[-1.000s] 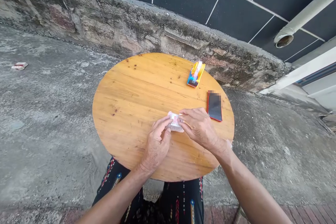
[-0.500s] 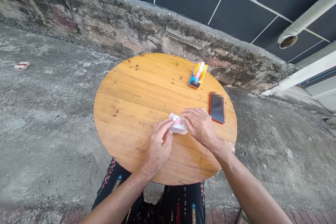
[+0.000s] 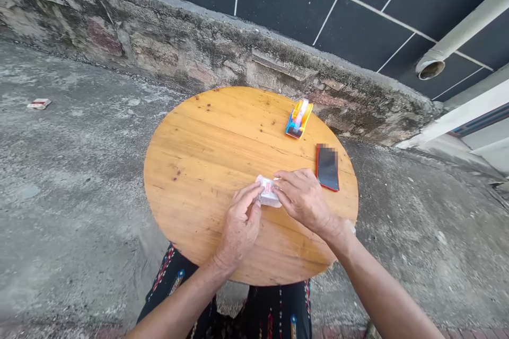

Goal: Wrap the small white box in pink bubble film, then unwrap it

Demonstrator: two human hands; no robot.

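A small white box with pink print (image 3: pixel 269 188), wrapped in clear film, lies on the round wooden table (image 3: pixel 207 153) near its middle. My left hand (image 3: pixel 242 217) grips the box's left end between thumb and fingers. From the right, my right hand (image 3: pixel 304 196) has its fingertips on the other end and partly covers the print; its thumb tip sits low at that end.
Towards the table's back right stands a tape dispenser (image 3: pixel 299 118) with a roll in it. A red-edged phone (image 3: pixel 327 167) lies near the right rim. A clear scrap (image 3: pixel 350 226) sits at the rim beside my right wrist. Beyond is a stone wall (image 3: pixel 191 53).
My right fingers have moved slightly left and further over the box, covering more of its print. My left hand keeps its hold. The whole view has shifted a little.
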